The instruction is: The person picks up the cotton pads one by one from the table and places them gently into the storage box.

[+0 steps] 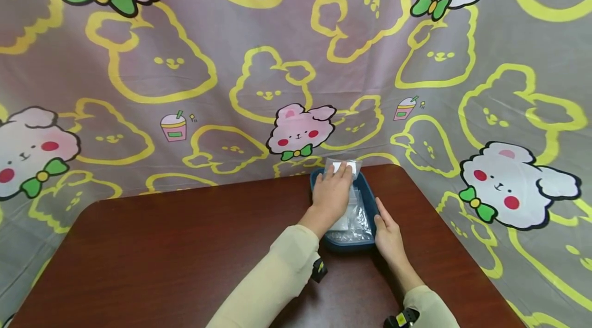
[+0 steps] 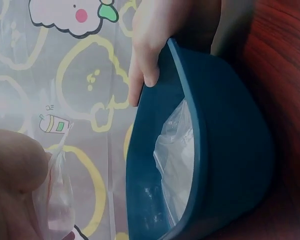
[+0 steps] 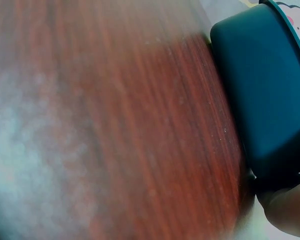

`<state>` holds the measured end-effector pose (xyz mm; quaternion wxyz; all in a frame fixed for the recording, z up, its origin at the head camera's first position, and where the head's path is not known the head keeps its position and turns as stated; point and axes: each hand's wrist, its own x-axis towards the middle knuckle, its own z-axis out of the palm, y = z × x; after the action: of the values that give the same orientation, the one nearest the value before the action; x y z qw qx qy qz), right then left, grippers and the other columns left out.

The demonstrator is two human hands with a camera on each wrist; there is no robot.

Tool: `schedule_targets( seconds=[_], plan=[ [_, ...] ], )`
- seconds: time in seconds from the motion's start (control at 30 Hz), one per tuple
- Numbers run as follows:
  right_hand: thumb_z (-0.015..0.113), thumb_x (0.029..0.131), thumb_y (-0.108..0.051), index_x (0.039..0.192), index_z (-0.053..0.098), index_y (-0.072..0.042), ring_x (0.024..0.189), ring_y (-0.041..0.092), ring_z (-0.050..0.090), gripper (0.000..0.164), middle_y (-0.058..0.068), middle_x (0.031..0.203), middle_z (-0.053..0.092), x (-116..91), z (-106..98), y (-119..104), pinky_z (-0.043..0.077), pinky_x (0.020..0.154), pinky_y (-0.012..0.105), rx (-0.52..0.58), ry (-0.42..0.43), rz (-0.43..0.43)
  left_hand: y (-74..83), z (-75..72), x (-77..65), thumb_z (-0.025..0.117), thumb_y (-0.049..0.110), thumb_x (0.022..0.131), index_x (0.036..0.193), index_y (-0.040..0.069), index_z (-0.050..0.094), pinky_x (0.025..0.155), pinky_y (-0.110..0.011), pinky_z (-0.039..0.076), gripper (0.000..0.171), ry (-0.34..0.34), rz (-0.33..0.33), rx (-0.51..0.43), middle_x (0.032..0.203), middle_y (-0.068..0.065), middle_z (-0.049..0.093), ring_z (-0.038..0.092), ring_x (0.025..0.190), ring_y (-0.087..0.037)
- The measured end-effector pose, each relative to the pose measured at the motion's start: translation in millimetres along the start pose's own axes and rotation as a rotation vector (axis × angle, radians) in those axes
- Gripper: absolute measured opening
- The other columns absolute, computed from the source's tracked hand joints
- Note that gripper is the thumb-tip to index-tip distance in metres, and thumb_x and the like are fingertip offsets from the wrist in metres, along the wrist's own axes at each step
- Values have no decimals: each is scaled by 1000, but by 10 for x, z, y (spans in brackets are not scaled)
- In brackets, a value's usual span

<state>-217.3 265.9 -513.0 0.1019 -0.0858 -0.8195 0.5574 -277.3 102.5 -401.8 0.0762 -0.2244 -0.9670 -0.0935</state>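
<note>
A blue plastic bin point(image 1: 365, 184) stands on the table, with flat clear plastic bags point(image 1: 358, 217) lying inside it. Over the bin's far part, my left hand point(image 1: 330, 197) holds another clear plastic bag point(image 1: 355, 164) that has a white area on it. The left wrist view shows this bag point(image 2: 60, 210) hanging by the left hand point(image 2: 15, 175), above the bin's rim; its far fingers are mostly hidden. My right hand point(image 1: 390, 238) grips the bin's right wall near the front corner, thumb at the rim and fingers along the outside.
The bin is near the back right of the brown wooden table point(image 1: 185, 251). A patterned cloth point(image 1: 222, 76) hangs behind the table and along its right side. Dark devices are strapped to both wrists.
</note>
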Motion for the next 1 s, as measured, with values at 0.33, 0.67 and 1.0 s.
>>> schedule_targets(
  seconds=[0.33, 0.67, 1.0],
  plan=[
    [36, 109, -11, 159, 31, -16, 149, 28, 23, 51, 9, 163, 29, 7, 16, -26, 19, 121, 49, 12, -4, -18, 63, 7, 22, 37, 27, 111, 157, 22, 38, 114, -53, 33, 46, -36, -10, 26, 163, 4, 29, 30, 148, -24],
    [37, 109, -10, 159, 32, -15, 149, 28, 24, 51, 9, 162, 30, -7, 25, -25, 19, 121, 48, 15, -7, -18, 6, 46, -20, 35, 36, 110, 158, 23, 36, 116, -60, 27, 49, -77, -49, -2, 165, 4, 25, 29, 149, -25],
    [38, 108, -9, 158, 33, -14, 149, 27, 24, 51, 9, 162, 31, -19, -4, -7, 19, 121, 48, 8, 9, -17, -112, 85, -142, 35, 37, 111, 157, 22, 39, 117, -60, 23, 48, -61, -42, -48, 163, 2, 30, 31, 148, -28]
  ],
)
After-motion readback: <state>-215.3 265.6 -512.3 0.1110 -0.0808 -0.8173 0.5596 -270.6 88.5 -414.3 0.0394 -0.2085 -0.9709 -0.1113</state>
